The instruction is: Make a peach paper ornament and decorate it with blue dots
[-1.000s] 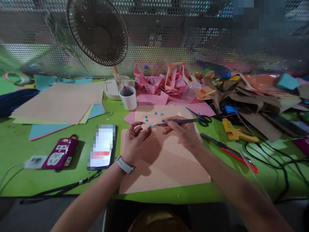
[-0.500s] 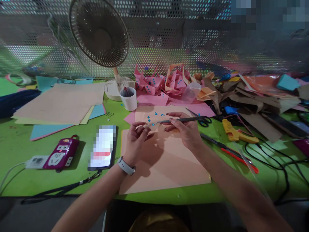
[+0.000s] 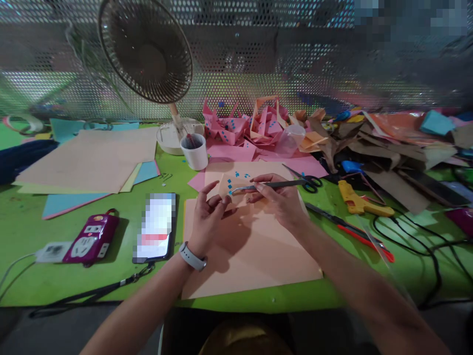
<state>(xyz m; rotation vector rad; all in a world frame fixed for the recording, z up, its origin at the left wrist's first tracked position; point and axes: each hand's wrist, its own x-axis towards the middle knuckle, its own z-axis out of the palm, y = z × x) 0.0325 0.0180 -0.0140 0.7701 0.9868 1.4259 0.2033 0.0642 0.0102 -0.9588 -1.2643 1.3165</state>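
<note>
My right hand (image 3: 278,199) is closed around dark tweezers (image 3: 284,184), held almost level with the bent tip pointing left. The tip meets a small blue square (image 3: 230,193) near my left fingertips. My left hand (image 3: 210,212), wearing a pale watch (image 3: 192,256), pinches a small peach paper piece (image 3: 240,186) between thumb and fingers. Blue squares sit in a short row along that piece's left side, with more blue bits (image 3: 242,175) just beyond. Beneath both hands lies a large peach sheet (image 3: 254,261). The paper piece's lower part is partly hidden by my fingers.
Scissors (image 3: 312,184), a red-and-black cutter (image 3: 351,231) and a yellow glue gun (image 3: 364,202) lie at right. A white cup (image 3: 194,152), fan (image 3: 148,54) and folded pink papers (image 3: 227,125) stand behind. At left are a phone (image 3: 157,227) and purple power strip (image 3: 92,239).
The tweezer tip has shifted slightly left and down, staying at the blue square. The paper piece between my hands is tilted up a little more. The whole view has drifted slightly.
</note>
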